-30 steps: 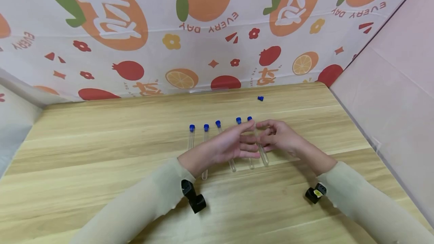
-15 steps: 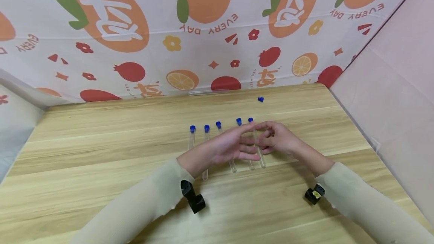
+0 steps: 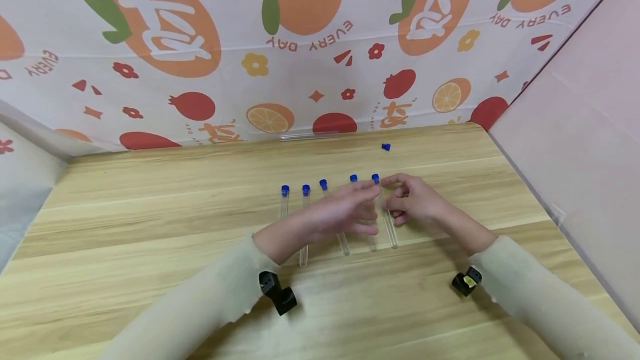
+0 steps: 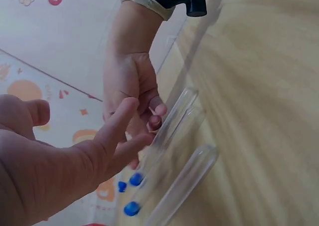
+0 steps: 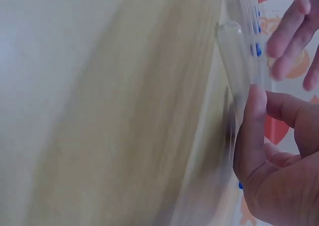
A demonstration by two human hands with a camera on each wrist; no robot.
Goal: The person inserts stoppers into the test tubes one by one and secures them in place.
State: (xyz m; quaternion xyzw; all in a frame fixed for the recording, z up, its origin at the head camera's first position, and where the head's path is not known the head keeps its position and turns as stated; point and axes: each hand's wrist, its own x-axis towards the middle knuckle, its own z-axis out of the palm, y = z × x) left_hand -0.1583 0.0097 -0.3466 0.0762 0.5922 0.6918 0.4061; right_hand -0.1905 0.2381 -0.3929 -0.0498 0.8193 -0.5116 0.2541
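Note:
In the head view several clear test tubes with blue stoppers lie side by side on the wooden table. My left hand (image 3: 345, 210) is over the middle tubes, fingers loosely extended, hiding parts of a tilted test tube (image 3: 344, 244) and its neighbour (image 3: 372, 242). Along the right side of the rightmost test tube (image 3: 390, 229) is my right hand (image 3: 415, 201), fingertips right at the glass and near its blue stopper (image 3: 375, 178). The right wrist view shows the fingers (image 5: 250, 136) of that hand bent beside the tube. Neither hand grips anything.
A loose blue stopper (image 3: 386, 147) lies behind the row. One uncapped-looking clear tube (image 3: 310, 136) rests along the back edge, against the fruit-print cloth (image 3: 300, 82). Farther left on the wooden table (image 3: 150, 226) are two more stoppered tubes, partly behind my left forearm.
The rightmost tube's stoppered end has shifted right, widening its gap from the neighbouring tube. My left hand has drawn slightly left and its fingers have turned; the right hand has edged right.

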